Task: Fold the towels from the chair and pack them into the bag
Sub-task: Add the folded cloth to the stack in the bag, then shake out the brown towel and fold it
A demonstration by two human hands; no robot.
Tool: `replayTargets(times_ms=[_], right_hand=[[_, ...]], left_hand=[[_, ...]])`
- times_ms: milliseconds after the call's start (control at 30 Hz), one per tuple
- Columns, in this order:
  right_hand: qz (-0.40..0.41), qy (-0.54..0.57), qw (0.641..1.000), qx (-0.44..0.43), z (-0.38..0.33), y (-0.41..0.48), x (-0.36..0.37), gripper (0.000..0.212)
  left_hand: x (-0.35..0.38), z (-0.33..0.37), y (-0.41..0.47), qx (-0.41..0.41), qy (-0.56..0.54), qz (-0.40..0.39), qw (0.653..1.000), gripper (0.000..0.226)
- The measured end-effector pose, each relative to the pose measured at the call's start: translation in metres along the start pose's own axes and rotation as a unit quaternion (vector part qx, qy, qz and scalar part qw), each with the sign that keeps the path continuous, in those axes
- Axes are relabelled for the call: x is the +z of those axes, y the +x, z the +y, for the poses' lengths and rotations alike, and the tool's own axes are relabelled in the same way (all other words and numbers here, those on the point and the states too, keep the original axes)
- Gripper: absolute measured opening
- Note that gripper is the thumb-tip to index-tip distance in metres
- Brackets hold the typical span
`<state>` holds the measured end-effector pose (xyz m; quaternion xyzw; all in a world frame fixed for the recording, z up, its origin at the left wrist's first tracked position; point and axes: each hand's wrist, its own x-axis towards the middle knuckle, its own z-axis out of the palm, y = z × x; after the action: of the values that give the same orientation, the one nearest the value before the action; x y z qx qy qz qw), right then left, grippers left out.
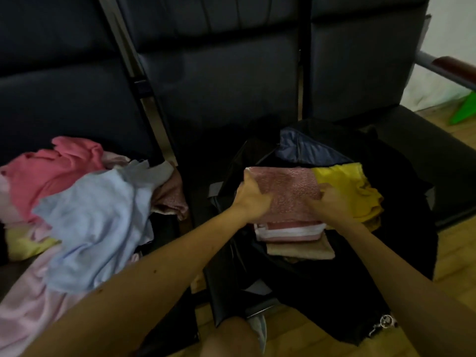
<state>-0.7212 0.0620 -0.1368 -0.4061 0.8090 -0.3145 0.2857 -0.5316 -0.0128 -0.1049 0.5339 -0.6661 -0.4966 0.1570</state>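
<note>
Pink terry under both hands. Observed left hand (253,199) gripping the folded pink towel (286,191) at its 9 o'clock edge, fingers curled onto the cloth; right hand (332,202) grasping the same towel at its 3 o'clock edge. Found towel lying flat atop a stack inside the open black bag (296,284). Beneath it, toward 6 o'clock: pink-and-white striped towel (288,231), then beige towel (300,249). Touching at 3 o'clock: crumpled yellow towel (353,191), also in bag. At 12 o'clock: blue lining (306,148). Around bag: dark chair (219,86) from 9 to 12 o'clock, wooden floor (458,253) from 3 to 6. On chair seat at 9 o'clock of bag: loose unfolded pile, with light blue towel (95,222) on top, coral pink towel (51,171) behind, pale pink towel (25,305) underneath, pale yellow towel (23,243) at far left.
</note>
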Motion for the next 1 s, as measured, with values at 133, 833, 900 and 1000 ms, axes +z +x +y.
replayTargets(times_ms=[133,833,900,1000], right_hand=[[0.031,-0.015,0.998,-0.059,-0.051,-0.038,0.003,0.043],[-0.225,-0.185,0.956,-0.040,-0.119,-0.201,0.289,0.052],[-0.192,-0.203,0.959,-0.043,-0.113,-0.197,0.293,0.031],[-0.189,-0.169,0.966,-0.057,-0.121,-0.204,0.290,0.027]], left_hand=[[-0.064,0.030,-0.047,0.103,0.020,0.029,0.994,0.054],[-0.153,-0.281,-0.215,-0.057,0.030,0.120,0.991,0.011],[-0.144,-0.279,-0.210,-0.055,0.031,0.109,0.992,0.016],[-0.135,-0.279,-0.205,-0.014,0.051,0.089,0.995,0.028]])
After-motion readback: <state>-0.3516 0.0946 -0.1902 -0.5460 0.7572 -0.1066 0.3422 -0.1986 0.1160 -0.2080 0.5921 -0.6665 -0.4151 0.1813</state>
